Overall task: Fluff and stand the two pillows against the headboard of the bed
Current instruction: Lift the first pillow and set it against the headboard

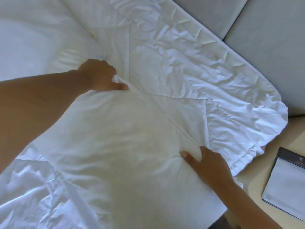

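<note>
A white pillow lies flat on the bed in front of me, its piped edge running diagonally from upper left to lower right. My left hand grips that edge at its upper left corner. At the lower right end, my right hand pinches the same edge, thumb over the seam. A second white pillow lies at the far left, partly out of frame. The grey padded headboard stands at the upper right, apart from both pillows.
The wrinkled white fitted sheet covers the mattress up to the headboard. A rumpled white duvet is at the lower left. A cream bedside surface at the right holds a dark-edged notepad folder.
</note>
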Motion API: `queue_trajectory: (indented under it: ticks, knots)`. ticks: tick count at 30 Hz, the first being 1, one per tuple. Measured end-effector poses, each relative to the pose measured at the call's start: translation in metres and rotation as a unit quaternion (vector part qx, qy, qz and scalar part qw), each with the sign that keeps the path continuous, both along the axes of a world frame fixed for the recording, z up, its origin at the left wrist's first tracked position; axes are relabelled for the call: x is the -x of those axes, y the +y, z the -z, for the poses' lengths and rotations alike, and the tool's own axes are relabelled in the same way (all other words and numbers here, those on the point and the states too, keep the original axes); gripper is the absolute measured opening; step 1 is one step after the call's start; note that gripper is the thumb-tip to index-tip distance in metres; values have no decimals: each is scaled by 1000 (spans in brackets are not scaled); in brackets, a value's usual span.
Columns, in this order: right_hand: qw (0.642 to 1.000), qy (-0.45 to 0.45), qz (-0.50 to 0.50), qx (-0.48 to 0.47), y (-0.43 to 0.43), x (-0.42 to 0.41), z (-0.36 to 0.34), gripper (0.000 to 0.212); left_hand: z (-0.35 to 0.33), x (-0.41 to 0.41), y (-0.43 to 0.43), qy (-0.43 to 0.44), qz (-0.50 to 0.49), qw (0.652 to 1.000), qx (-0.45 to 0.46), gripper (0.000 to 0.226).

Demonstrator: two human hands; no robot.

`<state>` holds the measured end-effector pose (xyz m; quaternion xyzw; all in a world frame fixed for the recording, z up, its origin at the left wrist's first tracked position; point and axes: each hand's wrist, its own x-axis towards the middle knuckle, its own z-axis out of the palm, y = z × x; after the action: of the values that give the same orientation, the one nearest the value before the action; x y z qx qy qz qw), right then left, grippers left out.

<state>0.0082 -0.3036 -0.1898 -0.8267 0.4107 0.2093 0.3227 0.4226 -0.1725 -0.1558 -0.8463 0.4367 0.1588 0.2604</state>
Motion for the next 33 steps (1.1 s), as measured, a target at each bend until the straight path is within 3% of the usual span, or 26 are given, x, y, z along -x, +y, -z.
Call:
queue_trajectory:
  ticks: [9,15,19,25,33]
  knots:
    - [995,-85,-10,49,-72,-16,-57,78,-104,6,-39,-59,6,991,123,76]
    - [981,-132,-16,141,-158,-17,-110,73,-150,9,-105,-87,-6,970,226,112]
    - [964,-159,-11,211,-207,-14,-145,73,-171,13,-159,-74,-6,957,281,115]
    - [944,-174,-1,282,-265,-13,-184,72,-198,6,-228,-79,31,937,339,88]
    - [908,-215,20,359,-309,-20,-223,71,-224,-7,-300,-87,65,898,426,77]
